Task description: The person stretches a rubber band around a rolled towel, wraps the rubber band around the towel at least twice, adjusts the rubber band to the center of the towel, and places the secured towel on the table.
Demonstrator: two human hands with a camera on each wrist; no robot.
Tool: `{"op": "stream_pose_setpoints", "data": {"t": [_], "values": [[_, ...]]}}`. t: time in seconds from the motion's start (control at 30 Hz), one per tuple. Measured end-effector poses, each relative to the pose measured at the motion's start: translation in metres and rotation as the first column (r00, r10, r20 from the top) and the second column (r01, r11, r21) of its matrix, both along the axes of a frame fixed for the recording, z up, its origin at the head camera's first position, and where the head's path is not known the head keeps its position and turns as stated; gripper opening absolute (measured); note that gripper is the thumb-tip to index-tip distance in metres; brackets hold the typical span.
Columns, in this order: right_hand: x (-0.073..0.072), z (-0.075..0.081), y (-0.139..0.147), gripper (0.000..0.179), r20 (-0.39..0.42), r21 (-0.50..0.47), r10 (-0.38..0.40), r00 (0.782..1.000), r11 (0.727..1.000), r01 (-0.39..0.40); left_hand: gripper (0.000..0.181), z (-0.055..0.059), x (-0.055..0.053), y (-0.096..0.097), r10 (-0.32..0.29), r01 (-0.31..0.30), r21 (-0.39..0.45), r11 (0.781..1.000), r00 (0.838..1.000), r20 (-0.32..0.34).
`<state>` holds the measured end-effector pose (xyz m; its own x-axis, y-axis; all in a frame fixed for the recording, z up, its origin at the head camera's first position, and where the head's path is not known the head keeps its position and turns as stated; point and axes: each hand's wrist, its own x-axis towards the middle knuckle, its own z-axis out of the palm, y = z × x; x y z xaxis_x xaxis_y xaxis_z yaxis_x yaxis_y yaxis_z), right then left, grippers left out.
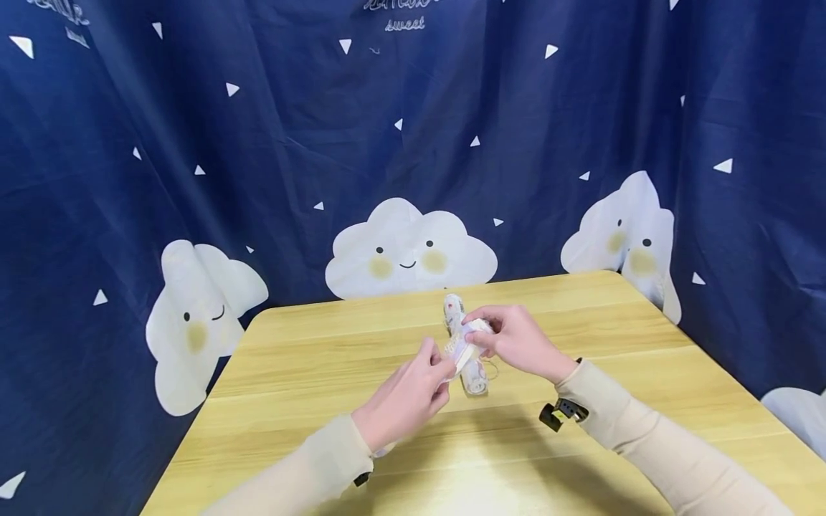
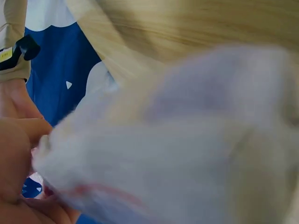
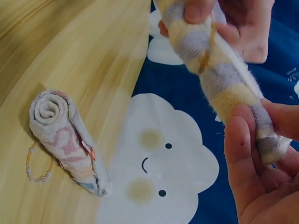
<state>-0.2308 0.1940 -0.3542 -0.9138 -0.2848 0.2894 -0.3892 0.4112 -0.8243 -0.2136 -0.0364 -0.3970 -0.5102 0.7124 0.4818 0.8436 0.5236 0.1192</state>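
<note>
My left hand (image 1: 406, 394) and right hand (image 1: 516, 340) hold a rolled towel (image 3: 224, 77) between them, above the table. It has yellow and grey-purple stripes, with a thin orange-brown band (image 3: 208, 51) around its middle part. Fingers and thumb of the right hand pinch one end; the left hand grips near the other. In the left wrist view the towel is a blurred pale shape that hides most of the work. Beneath the hands, a second rolled towel (image 3: 67, 140), white with pink patterning, lies on the table. Beside it is a small beaded loop (image 3: 29, 170).
The wooden table (image 1: 310, 358) has its far edge just beyond the rolled towel. A dark blue curtain (image 1: 290, 143) with white clouds and triangles hangs behind and along the sides. A dark strapped device (image 1: 561, 413) sits at the right wrist.
</note>
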Motion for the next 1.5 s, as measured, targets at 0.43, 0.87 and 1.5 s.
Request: {"op": "stream_pose_setpoints", "data": {"t": [0.43, 0.87, 1.5], "values": [[-0.005, 0.006, 0.012, 0.023, 0.104, -0.076, -0.021, 0.994, 0.997, 0.029, 0.013, 0.003, 0.0, -0.008, -0.027, 0.01, 0.16, 0.987, 0.994, 0.105], [-0.005, 0.017, 0.014, 0.032, 0.036, -0.011, 0.121, 0.992, 0.993, -0.12, 0.021, 0.005, -0.008, -0.012, -0.169, -0.05, 0.38, 0.924, 0.837, 0.521], [-0.005, 0.011, 0.015, 0.019, -0.015, -0.015, 0.01, 1.0, 1.0, -0.01, 0.043, 0.002, 0.005, 0.002, -0.075, -0.013, 0.286, 0.958, 0.952, 0.296]]}}
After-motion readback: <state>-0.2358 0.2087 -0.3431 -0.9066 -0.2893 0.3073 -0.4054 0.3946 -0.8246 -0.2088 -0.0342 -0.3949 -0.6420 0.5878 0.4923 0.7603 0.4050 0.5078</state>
